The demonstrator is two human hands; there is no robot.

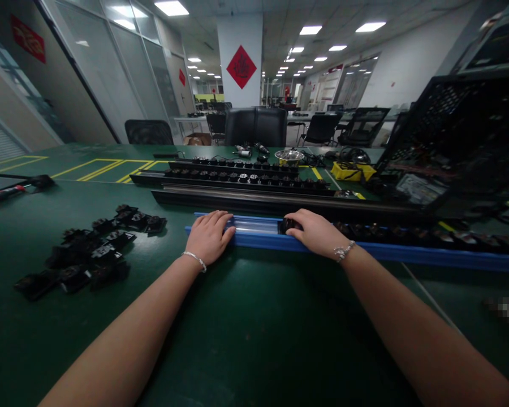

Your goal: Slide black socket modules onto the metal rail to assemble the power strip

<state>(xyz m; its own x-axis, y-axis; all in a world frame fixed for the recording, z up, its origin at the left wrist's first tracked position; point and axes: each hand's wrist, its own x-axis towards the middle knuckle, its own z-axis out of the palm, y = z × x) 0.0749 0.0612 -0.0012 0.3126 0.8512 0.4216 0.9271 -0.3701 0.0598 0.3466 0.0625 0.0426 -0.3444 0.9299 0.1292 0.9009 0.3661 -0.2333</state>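
Note:
A long blue rail (407, 251) lies across the green table (246, 328), with a row of small black socket parts seated in its right half. My left hand (212, 234) rests flat on the rail's left end, fingers stretched out and together. My right hand (316, 232) lies on the rail further right, its fingers curled over the leftmost black part (287, 225) in the row. Both wrists wear thin bracelets.
A heap of loose black parts (89, 249) lies left of my hands. Black rails (246, 178) filled with parts lie behind the blue one. A black crate (458, 135) stands at the right, a yellow tray (350, 170) and metal bowl (289, 155) behind. Chairs stand beyond the table.

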